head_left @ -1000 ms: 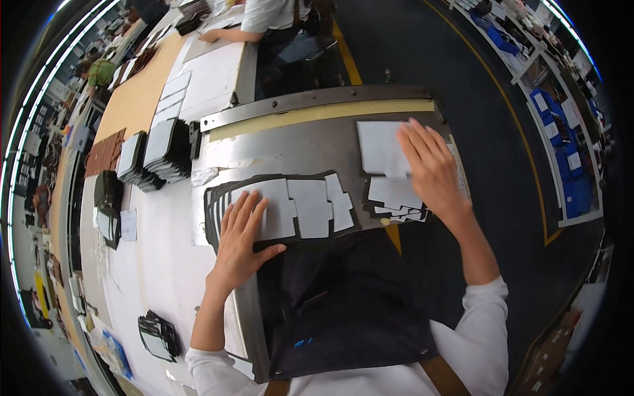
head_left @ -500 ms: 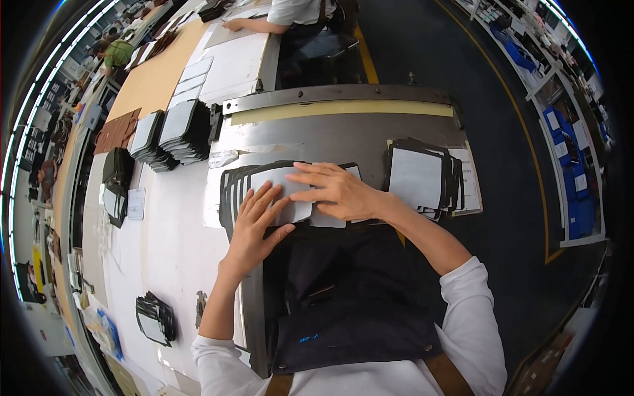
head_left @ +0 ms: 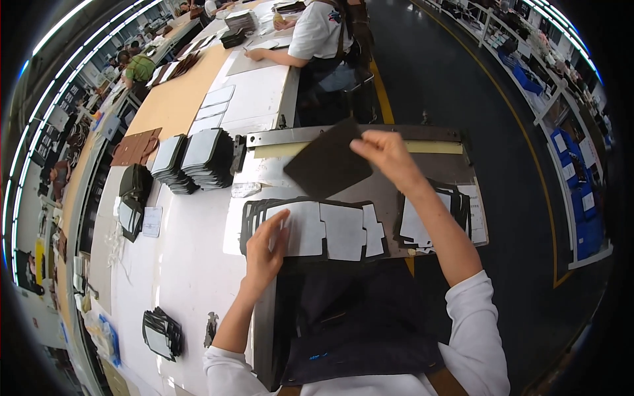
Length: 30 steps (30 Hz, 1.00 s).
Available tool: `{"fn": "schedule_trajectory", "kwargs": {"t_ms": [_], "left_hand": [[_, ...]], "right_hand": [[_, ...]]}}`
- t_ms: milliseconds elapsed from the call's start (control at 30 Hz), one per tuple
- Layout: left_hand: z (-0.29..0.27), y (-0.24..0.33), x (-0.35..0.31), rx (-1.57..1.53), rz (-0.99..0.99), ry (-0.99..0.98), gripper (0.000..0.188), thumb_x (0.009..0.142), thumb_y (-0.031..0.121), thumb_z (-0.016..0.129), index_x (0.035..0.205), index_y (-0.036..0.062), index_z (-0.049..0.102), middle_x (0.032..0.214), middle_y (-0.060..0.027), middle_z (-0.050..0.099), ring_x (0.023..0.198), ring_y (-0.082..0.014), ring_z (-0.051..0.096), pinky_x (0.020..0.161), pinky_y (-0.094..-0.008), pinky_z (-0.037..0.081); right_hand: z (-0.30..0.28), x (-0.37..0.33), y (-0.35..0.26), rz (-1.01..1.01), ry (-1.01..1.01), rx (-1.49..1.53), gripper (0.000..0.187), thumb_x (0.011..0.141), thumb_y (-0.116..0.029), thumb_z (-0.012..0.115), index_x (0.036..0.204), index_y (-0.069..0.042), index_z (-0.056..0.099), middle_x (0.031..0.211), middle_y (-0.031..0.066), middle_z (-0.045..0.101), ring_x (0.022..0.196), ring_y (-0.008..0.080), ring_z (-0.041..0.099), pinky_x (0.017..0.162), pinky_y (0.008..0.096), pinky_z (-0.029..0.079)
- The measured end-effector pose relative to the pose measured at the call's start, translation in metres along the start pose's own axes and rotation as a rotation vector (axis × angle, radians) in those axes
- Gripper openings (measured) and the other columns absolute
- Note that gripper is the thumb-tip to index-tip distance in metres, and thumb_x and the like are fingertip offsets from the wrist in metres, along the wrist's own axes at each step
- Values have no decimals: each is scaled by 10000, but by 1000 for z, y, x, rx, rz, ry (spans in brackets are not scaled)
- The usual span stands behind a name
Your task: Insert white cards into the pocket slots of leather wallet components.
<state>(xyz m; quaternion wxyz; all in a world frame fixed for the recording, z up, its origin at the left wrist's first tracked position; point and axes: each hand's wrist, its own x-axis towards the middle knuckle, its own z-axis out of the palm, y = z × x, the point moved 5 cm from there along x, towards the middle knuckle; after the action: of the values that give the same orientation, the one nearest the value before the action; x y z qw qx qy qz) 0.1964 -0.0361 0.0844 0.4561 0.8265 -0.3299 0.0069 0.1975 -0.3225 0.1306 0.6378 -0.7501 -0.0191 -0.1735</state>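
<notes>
My right hand (head_left: 389,155) pinches a thin dark panel (head_left: 327,165) by its right corner, raised and tilted above the metal plate (head_left: 403,171); its dark face shows and it is slightly blurred. Below it lies an overlapping row of dark-edged panels with pale faces (head_left: 343,231), fanned out along the plate's near edge. Over the left end of this row is my left hand (head_left: 265,247), holding nothing, fingers stretched upward; whether it touches the panels I cannot tell. Partly behind my right forearm sits another pile of such panels (head_left: 419,221).
Two tall stacks of pale-topped panels (head_left: 205,158) stand left of the plate, with dark pieces (head_left: 133,188) beside them. A smaller pile (head_left: 160,333) lies nearer on the white table (head_left: 191,264). A metal bar (head_left: 304,136) crosses the plate's far edge. Another person (head_left: 320,33) works beyond.
My right hand has left the row and lifted up and right with a dark panel. My left hand has drawn back toward the row's left end. The whole view has shifted.
</notes>
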Motion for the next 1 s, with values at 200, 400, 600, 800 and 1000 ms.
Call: {"fn": "schedule_trajectory", "kwargs": {"t_ms": [200,400,600,800,1000], "left_hand": [[15,27,75,196,235,143,789,814,91,736,1482,51,319,1516,-212,338,1387,-382,357,1101,-458,354],[121,14,142,739,581,-128,811,740,150,748,1453,54,374,1526,-239,301,1443,-386,260,1139,-460,298],[149,-13,152,604,478,-345,698,723,25,677,1385,26,456,1491,-203,381,1406,-365,345,1103,-457,353],[146,-15,149,647,529,-343,678,742,-54,619,1392,42,450,1467,-184,428,1369,-367,404,1098,-458,361],[142,-18,151,661,588,-341,626,785,-65,565,1390,54,456,1449,-177,454,1353,-372,426,1105,-450,360]], "right_hand": [[-29,12,-42,-500,379,-525,156,892,-74,632,750,-29,585,611,35,523,564,104,511,501,300,384],[21,-30,59,-480,-72,-1256,163,818,-52,635,955,37,623,1011,164,674,953,287,669,791,389,512],[-7,-31,88,-249,-111,-1122,497,828,-176,669,1281,1,563,1399,223,494,1357,352,419,1097,451,344],[-11,-34,103,-288,-117,-1145,508,837,-109,624,1317,16,511,1411,249,462,1352,388,408,1096,475,334],[2,-42,103,-325,-35,-1389,439,861,-33,543,1285,78,507,1387,267,475,1334,373,439,1059,449,382]]}}
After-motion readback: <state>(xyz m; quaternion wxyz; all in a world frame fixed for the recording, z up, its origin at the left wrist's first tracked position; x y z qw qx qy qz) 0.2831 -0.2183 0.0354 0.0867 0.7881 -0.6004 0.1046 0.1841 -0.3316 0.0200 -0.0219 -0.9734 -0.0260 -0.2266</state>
